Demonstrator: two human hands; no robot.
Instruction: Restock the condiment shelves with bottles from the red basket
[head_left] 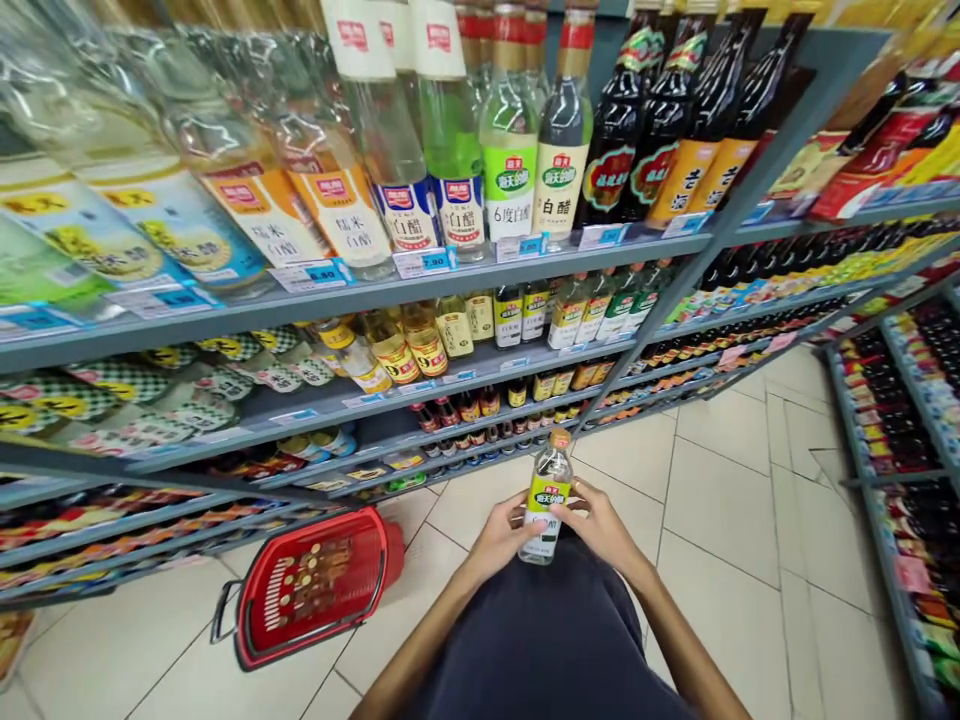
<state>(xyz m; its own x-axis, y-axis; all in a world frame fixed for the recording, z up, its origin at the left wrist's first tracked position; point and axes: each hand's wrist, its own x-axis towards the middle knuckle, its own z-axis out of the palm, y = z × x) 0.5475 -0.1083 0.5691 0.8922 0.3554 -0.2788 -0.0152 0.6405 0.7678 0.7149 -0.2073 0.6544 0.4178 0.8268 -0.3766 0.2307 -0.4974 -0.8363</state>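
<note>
Pinching a bottle [551,497] between left hand [498,537] and right hand [602,527], kinda risking a drop to the floor [720,520] if gripping loosely.

Can read 海天的醋 on the held bottle [548,498], plus 醋 lower down, with the characters before that partly covered. Got the same 海天的醋 on the green-label bottle [511,175] up on the shelf [484,277], over a big 6度白醋, and again on the cream-label bottle [561,185] right beside it, over 白醋. Also spotted 白醋 on the blue-label bottles [461,212] and 糯米白醋 on the orange-label bottles [346,212] further left. Can make out 酒 on the dark bottles [679,175], but wouldn't swear to the character above. Found a chunky 9 on the small bottles [427,350] lower down. Reading 7.90 on one price tag [426,263] and something like 6.80 on the next tag [313,275] left.
</note>
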